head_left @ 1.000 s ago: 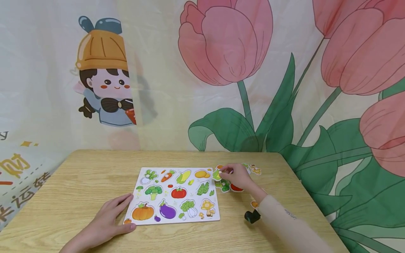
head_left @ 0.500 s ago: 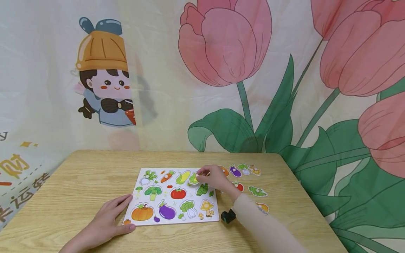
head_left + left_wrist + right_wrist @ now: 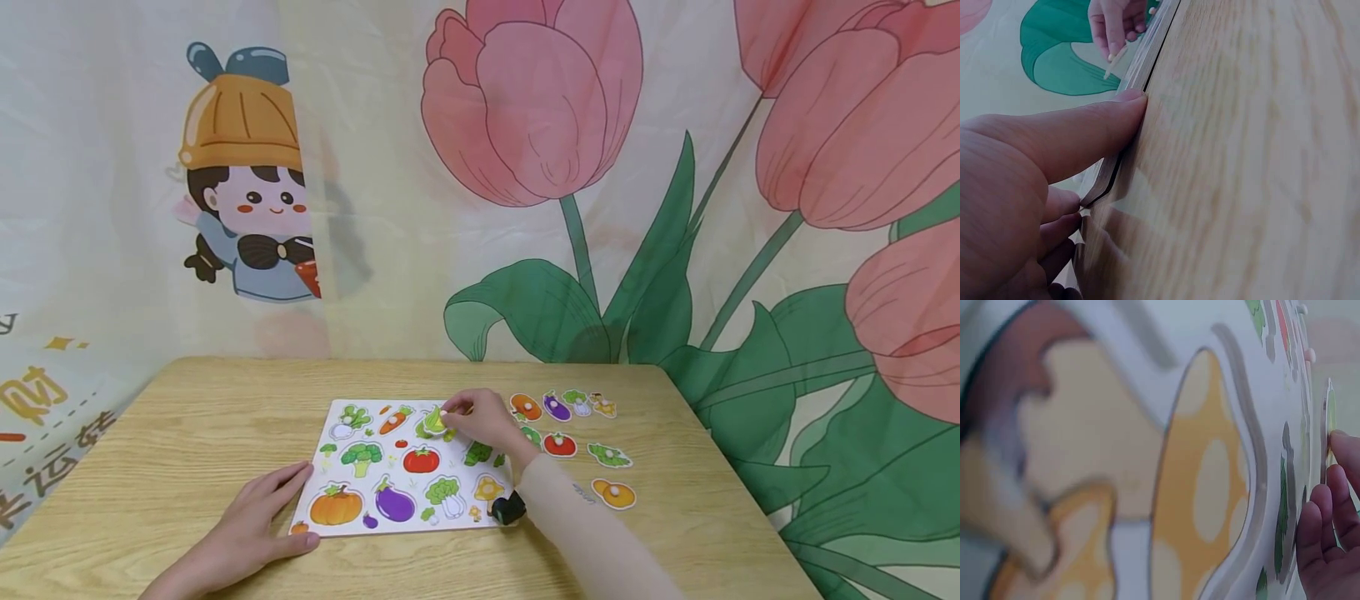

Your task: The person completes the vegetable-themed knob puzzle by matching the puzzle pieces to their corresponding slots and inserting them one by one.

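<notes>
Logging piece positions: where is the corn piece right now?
In the head view, the corn piece is pinched in the right hand over the puzzle board's top row, just right of the carrot picture.

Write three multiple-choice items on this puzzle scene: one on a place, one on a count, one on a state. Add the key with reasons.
1. Where does the left hand rest?
A. on the puzzle board's near left corner
B. on the loose pieces
C. off the table

2. How many loose pieces lie on the table right of the puzzle board?
A. two
B. four
C. eight

3. What is the right hand doing?
A. lying flat and holding nothing
B. pinching a corn piece over the board
C. gripping the board's edge

Key: 1 A, thumb and fingers touch that corner; 2 C, eight show in the head view, among them an orange piece; 3 B, the fingertips hold the corn piece above the corn picture.
</notes>
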A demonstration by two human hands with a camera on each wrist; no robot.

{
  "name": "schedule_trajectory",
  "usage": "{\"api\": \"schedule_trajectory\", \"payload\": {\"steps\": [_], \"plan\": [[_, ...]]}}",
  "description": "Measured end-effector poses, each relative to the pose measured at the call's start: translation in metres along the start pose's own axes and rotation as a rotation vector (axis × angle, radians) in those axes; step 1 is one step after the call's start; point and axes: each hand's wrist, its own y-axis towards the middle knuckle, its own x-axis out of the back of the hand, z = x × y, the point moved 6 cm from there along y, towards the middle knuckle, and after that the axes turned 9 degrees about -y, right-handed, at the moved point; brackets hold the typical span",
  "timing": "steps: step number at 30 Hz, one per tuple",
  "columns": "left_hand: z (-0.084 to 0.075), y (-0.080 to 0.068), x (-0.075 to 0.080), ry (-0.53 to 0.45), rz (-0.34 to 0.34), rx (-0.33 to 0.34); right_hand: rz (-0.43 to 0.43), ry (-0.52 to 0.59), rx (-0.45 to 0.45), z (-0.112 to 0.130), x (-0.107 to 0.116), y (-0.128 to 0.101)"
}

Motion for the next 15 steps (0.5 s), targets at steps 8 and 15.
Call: {"api": "schedule_trajectory", "payload": {"steps": [8,15], "plan": [[0.000,-0.001,-0.002,-0.002,-0.003,-0.008,0.012,0.020,-0.025,0.004,-0.011,0.002],[0.001,-0.001,-0.001,0.010,-0.008,-0.017,0.016,0.006,-0.070,-0.002,-0.015,0.005]]}}
